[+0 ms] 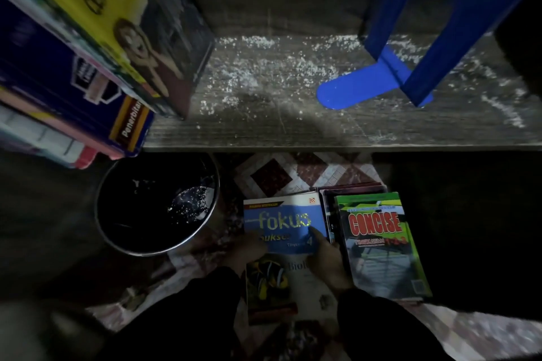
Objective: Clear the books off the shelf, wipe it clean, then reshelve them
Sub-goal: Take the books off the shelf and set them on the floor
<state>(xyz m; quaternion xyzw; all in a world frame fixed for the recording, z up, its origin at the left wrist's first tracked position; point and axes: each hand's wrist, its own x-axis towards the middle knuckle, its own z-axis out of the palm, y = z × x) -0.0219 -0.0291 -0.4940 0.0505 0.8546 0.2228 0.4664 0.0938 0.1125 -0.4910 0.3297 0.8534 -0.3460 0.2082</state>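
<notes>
Shelf board (264, 132) is bare across its middle but strewn with white dust and crumbs, so by the look of it the wiping has not begun, and no cloth is in sight. A row of leaning books (88, 53) stands on the board's left end, tilted toward the gap, so clearing seems only partly done. At the right a blue bookend (440, 23) stands with its flat tongue lying on the board. The open span between them gives free room for a wipe, though the leaning row overhangs the front edge.

Below that edge a black bin (126, 208) sits on the patterned floor. Just beside it the removed books lie in two stacks that appear to touch. The fokus book (281, 223) tops the left stack and the CONCISE book (378, 243) the right.

The right hand (328, 261) presses its thumb on the fokus cover; its other fingers drop out of sight between the stacks, which reads as a pinch. The left hand (249, 246) rests at the book's left edge, too dim to tell how its fingers lie.
</notes>
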